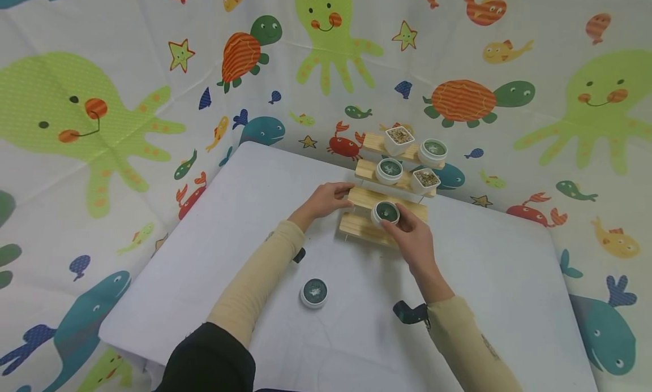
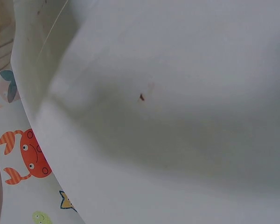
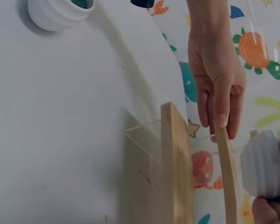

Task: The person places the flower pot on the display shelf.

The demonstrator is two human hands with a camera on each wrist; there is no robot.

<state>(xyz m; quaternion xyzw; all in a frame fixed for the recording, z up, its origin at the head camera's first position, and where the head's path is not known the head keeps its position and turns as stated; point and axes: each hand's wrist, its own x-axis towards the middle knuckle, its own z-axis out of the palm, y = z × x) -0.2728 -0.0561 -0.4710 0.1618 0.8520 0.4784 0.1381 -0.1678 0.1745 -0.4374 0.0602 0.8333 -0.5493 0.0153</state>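
Note:
A tiered wooden display stand [image 1: 365, 199] with clear supports stands toward the back of the table. My left hand [image 1: 325, 201] pinches the left end of one of its boards; the right wrist view shows the thumb and fingers on either side of that board [image 3: 227, 177]. Over the lower tiers, my right hand [image 1: 416, 242] grips a small round white pot [image 1: 386, 212] with a dark green top. It is held by the thumb and fingers around its side. Another round white pot [image 1: 314, 293] with a green top sits on the table, between the forearms.
On the upper tiers stand two square white pots [image 1: 399, 140] with grainy tops and two round green-topped pots [image 1: 389, 171]. A white cloth covers the table [image 1: 204, 256]. Behind it hangs a sea-animal curtain [image 1: 351, 58].

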